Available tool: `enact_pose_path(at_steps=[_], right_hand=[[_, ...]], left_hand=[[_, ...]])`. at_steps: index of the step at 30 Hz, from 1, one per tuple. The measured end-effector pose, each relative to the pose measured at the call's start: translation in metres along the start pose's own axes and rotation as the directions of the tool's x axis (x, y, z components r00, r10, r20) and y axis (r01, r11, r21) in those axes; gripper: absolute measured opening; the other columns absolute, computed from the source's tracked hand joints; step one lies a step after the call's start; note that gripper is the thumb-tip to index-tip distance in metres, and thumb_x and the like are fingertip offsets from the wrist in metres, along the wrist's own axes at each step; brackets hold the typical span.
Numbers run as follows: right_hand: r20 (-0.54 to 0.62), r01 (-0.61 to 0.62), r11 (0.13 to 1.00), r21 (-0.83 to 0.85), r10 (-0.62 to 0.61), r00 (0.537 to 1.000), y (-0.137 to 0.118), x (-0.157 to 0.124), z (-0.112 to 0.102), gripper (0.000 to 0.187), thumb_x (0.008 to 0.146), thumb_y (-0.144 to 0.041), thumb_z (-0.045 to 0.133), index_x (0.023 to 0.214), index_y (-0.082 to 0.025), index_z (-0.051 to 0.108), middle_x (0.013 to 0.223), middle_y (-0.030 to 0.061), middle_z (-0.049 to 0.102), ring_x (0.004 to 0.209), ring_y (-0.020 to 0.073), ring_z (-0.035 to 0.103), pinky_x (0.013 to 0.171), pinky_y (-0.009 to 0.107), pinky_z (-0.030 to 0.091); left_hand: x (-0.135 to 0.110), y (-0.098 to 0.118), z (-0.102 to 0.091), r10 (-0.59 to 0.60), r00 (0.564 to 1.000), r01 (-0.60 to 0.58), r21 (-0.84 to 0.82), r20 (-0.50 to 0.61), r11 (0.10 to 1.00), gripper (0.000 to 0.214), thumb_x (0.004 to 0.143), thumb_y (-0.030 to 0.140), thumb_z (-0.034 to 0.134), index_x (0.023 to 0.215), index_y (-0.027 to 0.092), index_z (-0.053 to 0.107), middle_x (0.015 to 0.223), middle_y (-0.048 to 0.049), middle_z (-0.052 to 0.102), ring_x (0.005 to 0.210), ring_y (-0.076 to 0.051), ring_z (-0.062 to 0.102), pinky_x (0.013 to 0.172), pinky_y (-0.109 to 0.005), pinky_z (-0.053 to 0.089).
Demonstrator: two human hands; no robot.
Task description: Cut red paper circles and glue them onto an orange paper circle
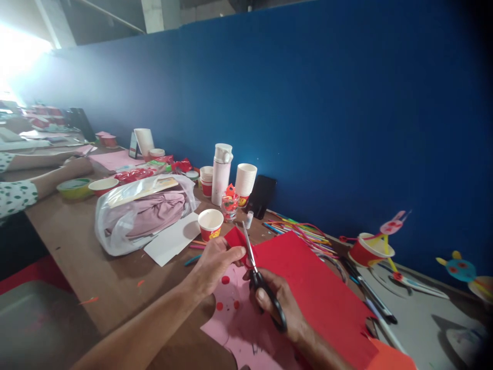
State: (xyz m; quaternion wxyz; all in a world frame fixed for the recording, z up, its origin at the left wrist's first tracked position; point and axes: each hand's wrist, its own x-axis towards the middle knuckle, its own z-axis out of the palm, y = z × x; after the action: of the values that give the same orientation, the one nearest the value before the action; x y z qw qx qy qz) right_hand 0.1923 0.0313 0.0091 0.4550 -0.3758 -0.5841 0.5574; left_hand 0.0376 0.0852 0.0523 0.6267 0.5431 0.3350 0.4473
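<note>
My left hand [216, 259] pinches a small piece of red paper [235, 239] just above the table. My right hand [278, 303] grips black-handled scissors [259, 280], whose blades point up and cut into that red piece. Below both hands lie a large red sheet [308, 288] and a pink sheet [246, 324] dotted with small red circles.
A paper cup [210, 224] stands just beyond my left hand. A plastic bag of cloth [142, 213], a white flask [221, 173], stacked cups [245, 181], coloured straws [304, 231] and paper-cup crafts [370, 249] line the blue wall. Another person's arm [46, 180] rests at far left.
</note>
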Motion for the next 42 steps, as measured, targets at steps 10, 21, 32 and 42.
enact_pose_path(at_steps=[10,21,32,42], right_hand=[[-0.007,-0.043,0.997,-0.061,0.043,0.999,-0.003,0.001,-0.004,0.051,0.068,-0.061,0.061,0.089,-0.014,0.058,0.059,-0.0043,0.04,0.048,0.0075,0.033,0.045,0.02,0.027],[0.033,-0.105,0.987,-0.119,0.109,0.993,-0.009,0.002,-0.009,0.056,0.069,-0.064,0.058,0.092,-0.013,0.059,0.061,-0.0028,0.043,0.049,0.0086,0.037,0.046,0.021,0.032],[0.054,-0.087,0.985,-0.15,0.096,0.994,-0.004,0.004,-0.015,0.047,0.071,-0.056,0.059,0.093,-0.015,0.06,0.066,-0.0014,0.046,0.055,0.0101,0.038,0.05,0.021,0.032],[0.063,-0.101,0.981,-0.165,0.113,0.992,-0.006,0.004,-0.019,0.042,0.069,-0.051,0.064,0.09,-0.016,0.06,0.061,-0.0037,0.043,0.051,0.0088,0.037,0.047,0.02,0.031]], left_hand=[[0.0,0.006,0.001,0.005,1.0,-0.005,-0.005,-0.002,1.0,0.013,0.074,0.013,0.052,0.063,0.013,0.06,0.057,-0.0003,0.06,0.054,-0.01,0.05,0.054,-0.022,0.037],[0.004,0.003,-0.008,-0.034,0.999,0.034,0.066,0.01,0.997,0.015,0.071,0.016,0.056,0.06,0.011,0.064,0.058,-0.0029,0.064,0.053,-0.01,0.053,0.053,-0.022,0.036],[0.006,0.006,-0.012,-0.118,0.993,0.118,0.118,-0.008,0.986,0.01,0.068,0.017,0.059,0.066,0.011,0.067,0.055,-0.0035,0.064,0.051,-0.011,0.053,0.05,-0.021,0.037],[0.009,0.006,-0.015,-0.132,0.991,0.127,0.137,0.023,0.982,0.01,0.067,0.016,0.058,0.062,0.011,0.065,0.052,-0.0024,0.061,0.049,-0.01,0.051,0.049,-0.021,0.036]])
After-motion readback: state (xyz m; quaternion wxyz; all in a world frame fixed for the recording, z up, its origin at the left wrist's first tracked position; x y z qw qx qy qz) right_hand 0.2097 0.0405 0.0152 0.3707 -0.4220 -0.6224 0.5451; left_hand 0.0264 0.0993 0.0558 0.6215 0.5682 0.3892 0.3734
